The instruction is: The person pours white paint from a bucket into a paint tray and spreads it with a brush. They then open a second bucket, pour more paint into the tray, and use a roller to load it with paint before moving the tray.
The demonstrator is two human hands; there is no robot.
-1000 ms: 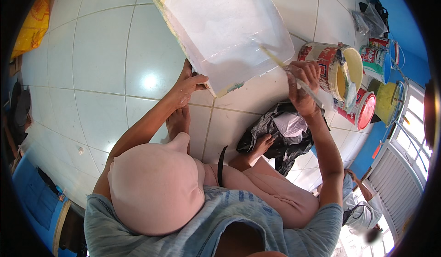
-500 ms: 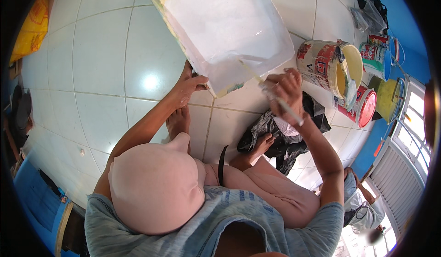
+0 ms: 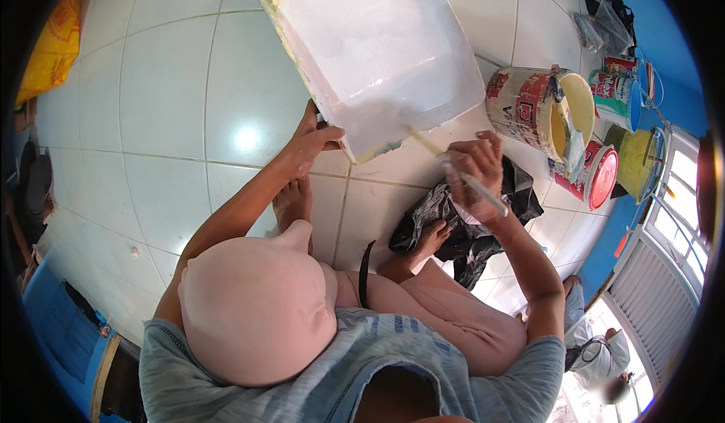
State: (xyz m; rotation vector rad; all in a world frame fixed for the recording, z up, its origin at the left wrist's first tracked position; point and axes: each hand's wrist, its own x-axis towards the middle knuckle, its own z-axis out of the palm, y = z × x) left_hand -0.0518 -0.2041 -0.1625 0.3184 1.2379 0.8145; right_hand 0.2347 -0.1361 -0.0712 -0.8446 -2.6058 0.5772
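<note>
Brush (image 3: 424, 140), gripped by the right hand (image 3: 474, 174), has drawn back to the near edge of the white tray (image 3: 370, 38), slanting across it, left hand (image 3: 311, 142) pinching the left rim

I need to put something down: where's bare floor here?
Glossy white floor tiles lie bare between the yellow plastic bag and the shallow white rectangular tray. The right is crowded, around the crumpled black plastic bag and the large paint-smeared bucket.

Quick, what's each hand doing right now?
Left hand: closed, gripping the near left edge of the white tray.
Right hand: closed, holding a thin brush-like tool.
</note>
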